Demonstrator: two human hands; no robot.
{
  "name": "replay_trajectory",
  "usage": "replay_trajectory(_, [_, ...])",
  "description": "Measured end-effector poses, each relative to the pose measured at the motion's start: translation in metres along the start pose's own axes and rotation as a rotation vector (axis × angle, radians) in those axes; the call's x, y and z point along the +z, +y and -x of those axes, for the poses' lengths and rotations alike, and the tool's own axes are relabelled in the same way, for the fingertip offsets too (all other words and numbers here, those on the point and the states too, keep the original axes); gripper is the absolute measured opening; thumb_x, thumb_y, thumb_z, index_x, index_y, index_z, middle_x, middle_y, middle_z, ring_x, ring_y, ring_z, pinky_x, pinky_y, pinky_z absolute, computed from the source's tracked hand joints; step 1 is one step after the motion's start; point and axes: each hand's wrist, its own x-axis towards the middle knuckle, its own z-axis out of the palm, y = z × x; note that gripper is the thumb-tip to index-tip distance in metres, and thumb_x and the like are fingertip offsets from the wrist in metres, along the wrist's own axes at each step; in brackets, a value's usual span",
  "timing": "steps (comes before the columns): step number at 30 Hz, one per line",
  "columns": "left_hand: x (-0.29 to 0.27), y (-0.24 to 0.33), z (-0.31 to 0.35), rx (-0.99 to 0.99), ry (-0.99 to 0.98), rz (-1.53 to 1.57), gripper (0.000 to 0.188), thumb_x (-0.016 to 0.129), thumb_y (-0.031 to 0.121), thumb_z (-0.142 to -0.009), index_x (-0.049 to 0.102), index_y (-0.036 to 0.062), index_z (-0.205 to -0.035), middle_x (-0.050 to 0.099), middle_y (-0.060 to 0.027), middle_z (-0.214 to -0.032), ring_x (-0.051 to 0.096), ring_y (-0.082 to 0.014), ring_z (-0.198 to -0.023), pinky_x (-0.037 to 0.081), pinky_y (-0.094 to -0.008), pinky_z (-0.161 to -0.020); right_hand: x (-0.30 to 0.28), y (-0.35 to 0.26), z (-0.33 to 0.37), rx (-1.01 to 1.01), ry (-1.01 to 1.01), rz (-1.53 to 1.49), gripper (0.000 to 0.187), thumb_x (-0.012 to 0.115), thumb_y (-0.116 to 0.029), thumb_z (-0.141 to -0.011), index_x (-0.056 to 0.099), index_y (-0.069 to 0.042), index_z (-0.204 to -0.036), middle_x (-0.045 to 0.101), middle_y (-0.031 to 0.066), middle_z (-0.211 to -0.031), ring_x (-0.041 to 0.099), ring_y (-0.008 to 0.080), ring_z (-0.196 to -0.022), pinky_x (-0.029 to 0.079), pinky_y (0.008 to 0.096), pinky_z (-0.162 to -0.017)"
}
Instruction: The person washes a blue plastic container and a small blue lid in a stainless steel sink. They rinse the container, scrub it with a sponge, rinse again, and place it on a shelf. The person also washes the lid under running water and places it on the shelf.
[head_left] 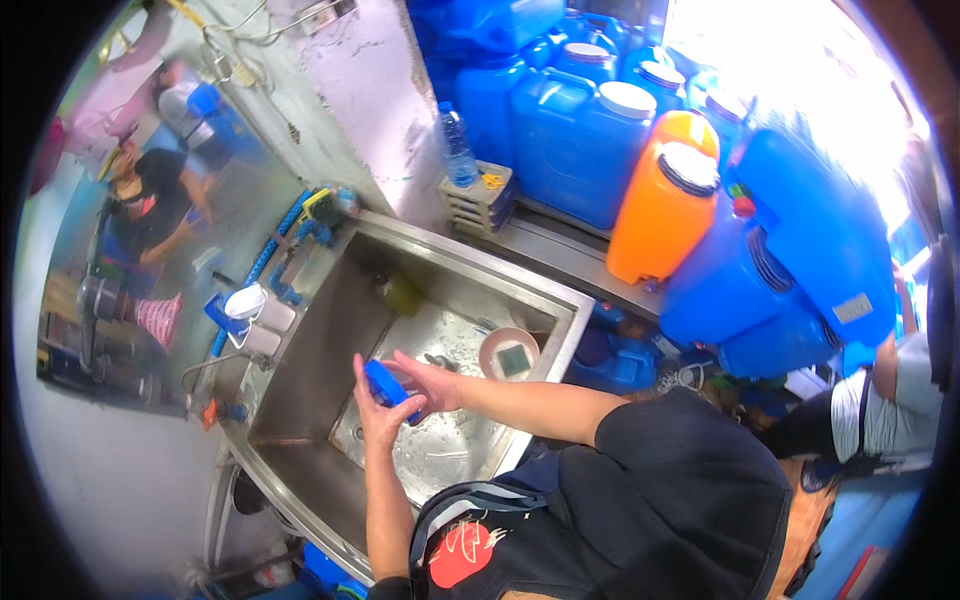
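Plainly, the blue piece (381,380) sits between the two hands, held up above the steel sink (305,395). It is a bright, even blue, smooth-looking and rounded, with a thick rim like a large cap's; it is tipped up on edge, slanting from upper left to lower right, and its middle is partly hidden by the hands. The left hand (382,420) is clamped on it, long fingers reaching up along its left side and thumb lying across its lower end. The right hand (433,388) is just beside it, fingers bent toward its right side; whether they press on it, I cannot tell. Below the fingers, the sink floor is wet and shiny. To the right of the right fingers, inside the sink, is a round pinkish bowl (489,356) with a green sponge (514,361) in it. Beyond the fingertips, near the sink's far wall, stands a yellow-green bottle (399,294), rather blurred. Left of the left fingers, past the rim, are white containers (262,340) and blue-handled taps (285,290). Well beyond the right fingers, an orange jerrycan (655,215) leans among blue jerrycans (572,150). Far to the right of both hands, another person (880,405) is partly in view, in light clothing.
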Motion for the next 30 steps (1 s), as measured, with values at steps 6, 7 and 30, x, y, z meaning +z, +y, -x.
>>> replay_trajectory(6, [-0.001, 0.014, 0.041, 0.517, 0.162, -0.560, 0.123, 0.095, 0.044, -0.048, 0.035, 0.0057, -0.148, 0.041, -0.0195, -0.141, 0.042, -0.0365, -0.131, 0.040, -0.0441, -0.105, 0.018, 0.036, 0.007, -0.033, 0.024, -0.355, 0.099, 0.032, -0.087, -0.080, 0.022, -0.024, -0.155, 0.029, 0.0183, -0.155, 0.036, 0.0357, -0.138, 0.037, 0.0567, -0.107])
replay_trajectory(7, [-0.005, 0.015, 0.043, 0.261, -0.188, -0.609, 0.124, 0.094, 0.048, -0.044, 0.038, 0.0063, -0.147, 0.039, -0.0219, -0.142, 0.043, -0.0400, -0.129, 0.039, -0.0456, -0.106, 0.021, 0.043, 0.007, -0.029, 0.013, -0.378, 0.100, 0.032, -0.088, -0.080, 0.023, -0.022, -0.155, 0.030, 0.0174, -0.155, 0.037, 0.0333, -0.138, 0.037, 0.0540, -0.108])
replay_trajectory(30, [-0.054, -0.028, 0.076, -0.262, -0.063, 0.997, 0.086, 0.060, 0.059, -0.086, 0.031, 0.0107, -0.151, 0.035, -0.0169, -0.151, 0.043, -0.0374, -0.131, 0.035, -0.0494, -0.110, 0.065, 0.055, 0.076, -0.426, 0.009, -0.207, 0.071, 0.075, -0.006, -0.081, 0.037, -0.007, -0.141, 0.050, 0.0156, -0.133, 0.055, 0.0336, -0.120, 0.053, 0.0549, -0.092])
